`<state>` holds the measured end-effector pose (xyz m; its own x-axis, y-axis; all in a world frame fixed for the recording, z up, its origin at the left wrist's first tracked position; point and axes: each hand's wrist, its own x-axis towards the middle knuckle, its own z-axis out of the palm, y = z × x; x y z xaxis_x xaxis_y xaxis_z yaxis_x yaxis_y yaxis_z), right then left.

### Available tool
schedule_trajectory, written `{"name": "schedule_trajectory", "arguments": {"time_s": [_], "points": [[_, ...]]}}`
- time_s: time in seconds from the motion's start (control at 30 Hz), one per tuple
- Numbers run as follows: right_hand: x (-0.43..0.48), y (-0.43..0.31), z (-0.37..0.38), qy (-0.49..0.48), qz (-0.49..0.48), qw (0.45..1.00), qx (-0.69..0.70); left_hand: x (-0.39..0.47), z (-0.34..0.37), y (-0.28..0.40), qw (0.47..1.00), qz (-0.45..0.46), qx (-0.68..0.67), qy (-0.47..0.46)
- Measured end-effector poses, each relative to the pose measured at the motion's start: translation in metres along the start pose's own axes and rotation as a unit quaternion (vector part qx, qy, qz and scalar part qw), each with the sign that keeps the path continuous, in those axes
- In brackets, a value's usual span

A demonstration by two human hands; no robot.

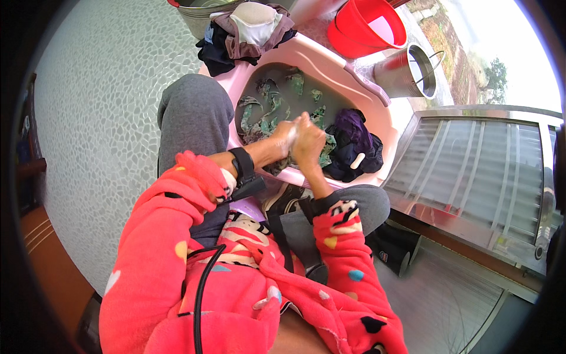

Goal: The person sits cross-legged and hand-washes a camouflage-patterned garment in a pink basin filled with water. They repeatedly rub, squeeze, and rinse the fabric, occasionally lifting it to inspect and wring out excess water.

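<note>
My left hand [285,135] and my right hand [309,138] meet knuckle to knuckle, fingers curled, above a pink plastic tub [311,51]. White suds show on the left hand. Whether cloth is gripped between them is hidden. Green-and-dark patterned cloth [274,108] lies partly sunk in grey, cloudy water [305,99] around and below both hands. To the right of my right hand, a bundle of dark purple and black clothes [356,141] rests inside the tub. A pale, oblong piece [357,160] sits on that bundle.
More clothes [250,28] are heaped on the tub's far left rim. A red bucket [362,28], a metal pail [409,71] and another metal bucket [201,15] stand beyond. A metal-framed door panel [477,168] is at the right. Black boots [395,248] stand below it.
</note>
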<state>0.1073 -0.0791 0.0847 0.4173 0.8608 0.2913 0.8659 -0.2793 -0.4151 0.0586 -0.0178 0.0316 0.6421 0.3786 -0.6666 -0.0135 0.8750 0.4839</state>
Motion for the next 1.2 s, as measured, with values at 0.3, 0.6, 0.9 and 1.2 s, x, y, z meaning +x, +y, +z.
{"name": "schedule_trajectory", "arguments": {"time_s": [0.3,0.6,0.9,1.2], "points": [[0.005,0.001,0.0,0.068,0.043,0.996,-0.035,0.004,0.0,-0.002,0.999,-0.005,0.045,0.027],[0.003,0.001,-0.002,0.061,0.045,0.997,-0.026,0.013,-0.006,-0.006,0.998,0.017,0.059,0.018],[0.006,0.0,-0.001,0.025,0.008,1.0,-0.001,0.004,-0.001,0.002,0.995,0.013,-0.053,-0.078],[0.008,0.001,-0.003,0.035,-0.073,0.997,0.015,-0.009,0.007,0.012,0.992,0.01,-0.084,-0.089]]}}
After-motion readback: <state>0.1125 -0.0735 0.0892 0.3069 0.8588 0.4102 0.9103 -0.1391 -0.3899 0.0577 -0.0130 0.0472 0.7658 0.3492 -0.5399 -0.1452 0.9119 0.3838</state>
